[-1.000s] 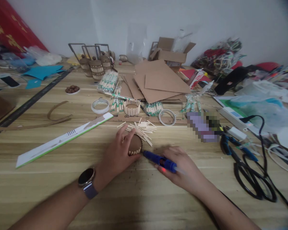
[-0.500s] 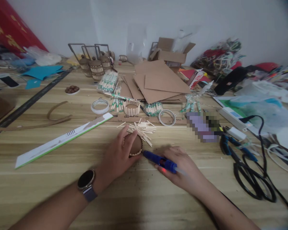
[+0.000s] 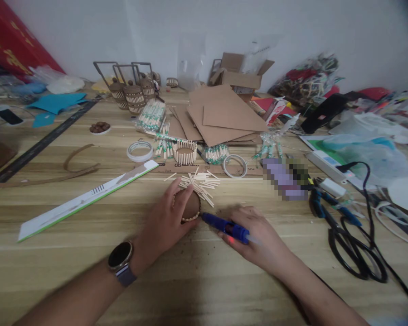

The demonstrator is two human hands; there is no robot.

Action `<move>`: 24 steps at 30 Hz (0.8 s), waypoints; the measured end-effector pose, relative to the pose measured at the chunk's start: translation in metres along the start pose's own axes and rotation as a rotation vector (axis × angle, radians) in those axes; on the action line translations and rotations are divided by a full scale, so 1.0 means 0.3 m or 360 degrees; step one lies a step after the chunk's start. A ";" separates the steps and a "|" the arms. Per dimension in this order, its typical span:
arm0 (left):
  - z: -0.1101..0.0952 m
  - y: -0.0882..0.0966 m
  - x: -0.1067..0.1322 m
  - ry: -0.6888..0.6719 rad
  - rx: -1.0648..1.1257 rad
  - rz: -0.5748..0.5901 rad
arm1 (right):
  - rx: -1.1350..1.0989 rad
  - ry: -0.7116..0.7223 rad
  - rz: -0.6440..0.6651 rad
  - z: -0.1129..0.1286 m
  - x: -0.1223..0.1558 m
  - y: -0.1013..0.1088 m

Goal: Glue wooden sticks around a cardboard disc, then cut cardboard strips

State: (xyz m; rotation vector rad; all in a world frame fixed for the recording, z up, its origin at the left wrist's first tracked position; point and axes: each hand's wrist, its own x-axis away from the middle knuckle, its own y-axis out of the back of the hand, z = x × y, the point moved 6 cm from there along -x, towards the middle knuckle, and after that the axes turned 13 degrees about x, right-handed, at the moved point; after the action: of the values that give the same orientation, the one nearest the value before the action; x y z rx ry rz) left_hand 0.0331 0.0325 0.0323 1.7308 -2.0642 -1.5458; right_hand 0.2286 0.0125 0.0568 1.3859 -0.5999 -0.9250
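My left hand [image 3: 168,210] is closed around a small round cardboard cup [image 3: 193,206], fingers over its far side and thumb along the near edge. Short pale sticks line part of the cup's rim. In my right hand [image 3: 255,233] lies a blue hot glue gun [image 3: 226,227] with a red light glowing on it. Its nozzle points left and meets, or nearly meets, the cup's right side. Just beyond the cup, loose short wooden sticks [image 3: 204,183] lie in a scattered pile. Farther back stands a ring edged with upright sticks [image 3: 185,153].
Rolls of tape [image 3: 140,151] flank the stick ring. A white strip with a green edge [image 3: 88,199] lies at left. Cardboard sheets [image 3: 227,115] are stacked behind, near lidded stick-covered buckets [image 3: 135,97]. Black-handled scissors [image 3: 352,249] and a power strip [image 3: 328,165] lie at right.
The view has shifted very slightly, so things sit a little farther left. Both hands, the cup and the glue gun keep nearly the same positions.
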 end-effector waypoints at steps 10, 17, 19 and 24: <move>-0.004 -0.004 0.000 -0.0006 -0.0007 0.0006 | 0.0032 -0.0029 0.0015 -0.003 0.001 -0.005; 0.009 -0.006 -0.002 0.0080 0.0029 0.0010 | 0.0021 -0.0054 -0.0064 -0.012 -0.005 0.000; 0.019 -0.005 -0.002 0.0117 0.0047 -0.0012 | -0.0058 -0.0111 -0.0106 -0.024 -0.007 0.007; 0.038 -0.005 0.000 0.0223 0.0059 -0.0026 | -0.0582 -0.0378 -0.0106 -0.076 -0.004 0.026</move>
State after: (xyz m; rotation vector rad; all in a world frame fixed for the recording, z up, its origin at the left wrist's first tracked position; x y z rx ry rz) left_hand 0.0275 0.0400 0.0256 1.8163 -2.0287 -1.3553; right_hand 0.2484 0.0257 0.0618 0.9809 -0.5317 -1.1987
